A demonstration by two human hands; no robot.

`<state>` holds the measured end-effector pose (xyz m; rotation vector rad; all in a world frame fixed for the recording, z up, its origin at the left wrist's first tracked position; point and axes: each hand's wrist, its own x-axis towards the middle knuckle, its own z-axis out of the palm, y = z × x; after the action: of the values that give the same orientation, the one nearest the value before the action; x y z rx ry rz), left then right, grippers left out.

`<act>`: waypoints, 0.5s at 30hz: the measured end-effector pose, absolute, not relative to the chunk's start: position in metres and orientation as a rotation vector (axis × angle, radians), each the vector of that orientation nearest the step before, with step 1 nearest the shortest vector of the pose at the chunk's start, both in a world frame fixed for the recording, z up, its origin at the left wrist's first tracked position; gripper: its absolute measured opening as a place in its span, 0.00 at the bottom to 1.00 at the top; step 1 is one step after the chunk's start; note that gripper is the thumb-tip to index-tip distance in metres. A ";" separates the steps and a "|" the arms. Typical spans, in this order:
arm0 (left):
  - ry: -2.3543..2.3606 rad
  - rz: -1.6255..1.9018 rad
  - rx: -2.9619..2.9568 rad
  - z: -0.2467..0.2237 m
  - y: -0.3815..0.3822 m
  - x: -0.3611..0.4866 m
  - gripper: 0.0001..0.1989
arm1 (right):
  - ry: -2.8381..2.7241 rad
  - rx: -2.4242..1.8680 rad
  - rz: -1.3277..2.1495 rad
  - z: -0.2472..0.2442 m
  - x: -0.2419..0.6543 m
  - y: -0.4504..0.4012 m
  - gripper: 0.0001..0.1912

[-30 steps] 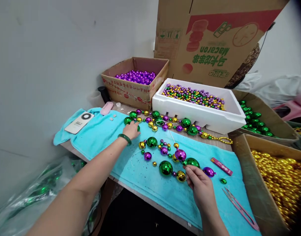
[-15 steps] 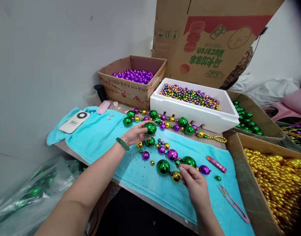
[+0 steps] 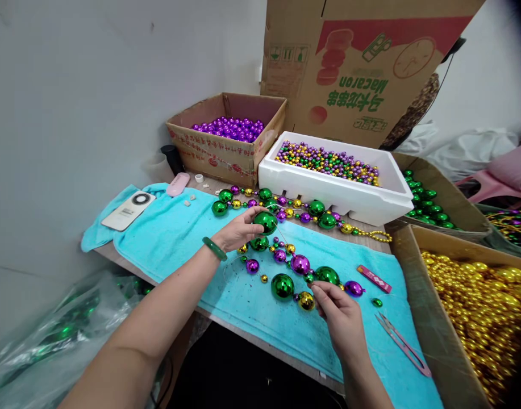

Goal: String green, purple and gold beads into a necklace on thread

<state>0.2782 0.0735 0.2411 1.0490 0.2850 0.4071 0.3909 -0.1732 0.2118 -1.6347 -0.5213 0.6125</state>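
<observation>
My left hand [image 3: 243, 228] has its fingers wrapped round a large green bead [image 3: 266, 222], from which a pale thin cord runs down to the right. My right hand [image 3: 332, 298] is pinched at a small dark green bead [image 3: 309, 277], next to a purple bead [image 3: 300, 264] and a large green bead [image 3: 327, 276]. A gold bead [image 3: 305, 300] lies just left of its fingertips. Another large green bead [image 3: 282, 286] rests on the turquoise towel [image 3: 243, 324]. A finished-looking bead strand [image 3: 305, 217] stretches behind my hands.
Behind stand a carton of purple beads [image 3: 213, 150] and a white foam box [image 3: 332, 193] of mixed beads. At right are a carton of gold beads [image 3: 439, 318], pink snips [image 3: 403, 345] and a dark pink packet [image 3: 374, 279]. A phone [image 3: 128, 211] lies left.
The large green bead in my left hand has shifted slightly right, and more of it shows. My right hand has stayed almost in place. The view has moved a little.
</observation>
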 end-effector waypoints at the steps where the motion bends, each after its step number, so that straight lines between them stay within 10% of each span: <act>1: 0.302 0.414 1.055 0.242 0.073 0.278 0.26 | -0.521 -1.638 0.612 0.212 0.391 -0.174 0.16; 15: 0.468 0.530 1.639 0.266 0.047 0.279 0.33 | -0.567 -1.719 0.561 0.202 0.403 -0.172 0.17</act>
<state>0.2789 0.0469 0.2662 1.6391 0.4675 0.5303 0.4032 -0.1722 0.2022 -1.7191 -0.5672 0.5613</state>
